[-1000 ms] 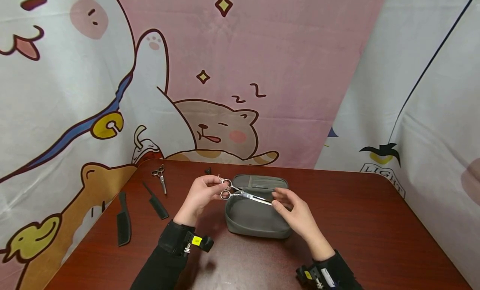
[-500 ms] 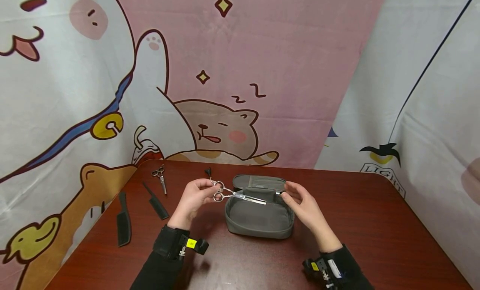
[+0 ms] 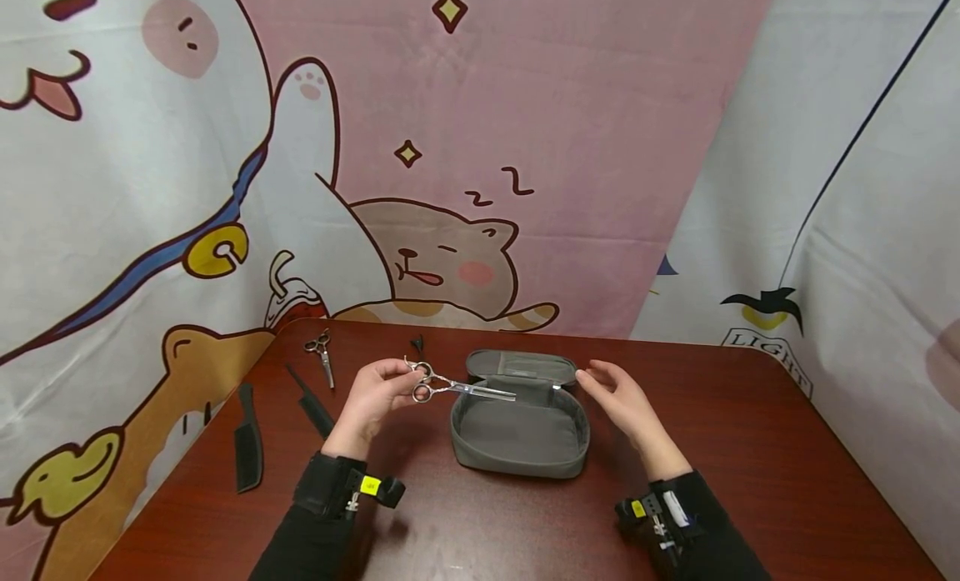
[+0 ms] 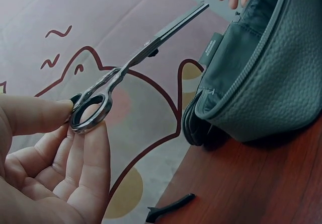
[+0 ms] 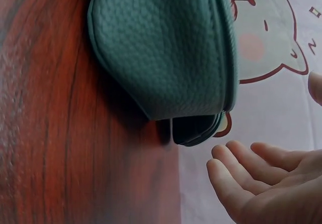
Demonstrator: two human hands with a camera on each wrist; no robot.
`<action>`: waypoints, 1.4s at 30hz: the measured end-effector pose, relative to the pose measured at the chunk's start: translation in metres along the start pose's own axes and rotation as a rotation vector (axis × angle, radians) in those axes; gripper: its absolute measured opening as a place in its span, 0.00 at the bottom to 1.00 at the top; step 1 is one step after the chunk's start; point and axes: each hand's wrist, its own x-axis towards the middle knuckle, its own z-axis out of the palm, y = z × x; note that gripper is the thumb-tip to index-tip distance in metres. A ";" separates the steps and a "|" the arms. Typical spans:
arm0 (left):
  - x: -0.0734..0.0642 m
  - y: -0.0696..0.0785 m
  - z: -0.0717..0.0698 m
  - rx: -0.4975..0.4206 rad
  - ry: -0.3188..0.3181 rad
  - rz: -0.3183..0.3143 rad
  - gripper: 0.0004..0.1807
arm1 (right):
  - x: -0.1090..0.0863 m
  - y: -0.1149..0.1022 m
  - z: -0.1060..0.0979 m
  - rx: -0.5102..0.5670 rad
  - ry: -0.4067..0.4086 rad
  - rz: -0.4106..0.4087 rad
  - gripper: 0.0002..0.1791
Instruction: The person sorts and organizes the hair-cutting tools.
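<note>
Behind the reddish-brown table point(image 3: 750, 464), a cartoon-printed cloth point(image 3: 585, 147) is hanging, and a brown animal point(image 3: 457, 260) drawn on it is dozing. Over to the right, white fabric point(image 3: 885, 272) is showing the printed word LIGHT point(image 3: 759, 341).

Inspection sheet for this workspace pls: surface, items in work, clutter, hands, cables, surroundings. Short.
Surface: reddish-brown wood-grained table, glossy.
Items in work: silver scissors held off the table, blades overlapping the open grey case in the head view; case lid folded back.
Clutter: second pair of scissors, larger black comb, smaller black comb and small black item, all on the table.
Hands: left hand holds the silver scissors by the handles; right hand near the case, holding nothing.
Cables: nothing seen.
Surroundings: cartoon-printed backdrop behind the table.
</note>
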 end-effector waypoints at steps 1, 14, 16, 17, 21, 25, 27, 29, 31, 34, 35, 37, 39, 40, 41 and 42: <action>0.000 0.000 -0.001 0.002 0.002 -0.003 0.05 | 0.002 0.001 0.000 0.002 -0.002 0.010 0.40; 0.002 -0.005 -0.006 -0.013 0.044 -0.032 0.04 | 0.034 0.014 -0.007 0.099 -0.085 0.075 0.42; 0.002 -0.006 -0.007 -0.015 0.049 -0.036 0.04 | 0.039 0.016 -0.007 0.109 -0.097 0.096 0.42; 0.003 -0.006 -0.007 -0.015 0.053 -0.036 0.04 | 0.041 0.016 -0.007 0.112 -0.103 0.108 0.43; 0.004 -0.007 -0.007 -0.021 0.065 -0.041 0.04 | 0.049 0.021 -0.006 0.144 -0.115 0.152 0.42; 0.007 -0.007 -0.007 -0.036 0.072 -0.044 0.04 | 0.054 0.025 -0.004 0.181 -0.129 0.174 0.39; 0.009 -0.007 -0.006 -0.039 0.076 -0.046 0.04 | 0.056 0.027 -0.003 0.187 -0.141 0.177 0.38; 0.011 -0.008 -0.004 -0.035 0.080 -0.051 0.04 | 0.057 0.028 -0.002 0.198 -0.147 0.190 0.37; 0.012 -0.008 -0.003 -0.035 0.081 -0.055 0.04 | 0.059 0.029 0.000 0.217 -0.155 0.205 0.35; 0.015 -0.009 -0.001 -0.049 0.081 -0.064 0.03 | 0.063 0.032 0.004 0.252 -0.163 0.225 0.33; 0.016 -0.009 -0.001 -0.054 0.079 -0.065 0.03 | 0.063 0.032 0.005 0.262 -0.172 0.224 0.33; 0.018 -0.009 0.000 -0.067 0.079 -0.070 0.03 | 0.065 0.033 0.006 0.267 -0.179 0.222 0.33; 0.020 -0.009 0.000 -0.074 0.081 -0.075 0.03 | 0.066 0.035 0.008 0.277 -0.187 0.220 0.31; 0.021 -0.009 0.000 -0.074 0.081 -0.076 0.04 | 0.067 0.035 0.009 0.283 -0.188 0.220 0.31; 0.022 -0.009 0.000 -0.073 0.081 -0.079 0.04 | 0.067 0.035 0.010 0.289 -0.189 0.218 0.30; 0.022 -0.009 0.001 -0.076 0.083 -0.083 0.03 | 0.067 0.035 0.010 0.302 -0.184 0.223 0.29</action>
